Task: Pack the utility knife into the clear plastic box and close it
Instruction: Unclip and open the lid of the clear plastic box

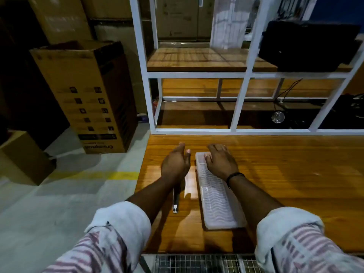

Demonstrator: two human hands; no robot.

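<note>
Utility knife (175,201): mostly hidden under left forearm; only near end showed.
Clear plastic box (216,200): far end covered by right hand (221,162); contents unreadable.
Right fingertips: hidden beyond knuckles.
Sleeves: cut off at bottom edge.

Two hands are in view: the left hand (175,164) at about 11 o'clock of the worktop (285,174), empty with fingers spread, and the right hand (221,161) lying flat on the far end of the one clear plastic box (216,200) at the centre. One utility knife (175,201) lies at about 8 o'clock, partly under the left forearm. One dark wristband (234,178) circles the right wrist. At 10 o'clock stands one tall cardboard carton (84,95), with one smaller carton (25,156) at 9 o'clock. One white shelf frame (244,101) rises at 12 o'clock.
</note>
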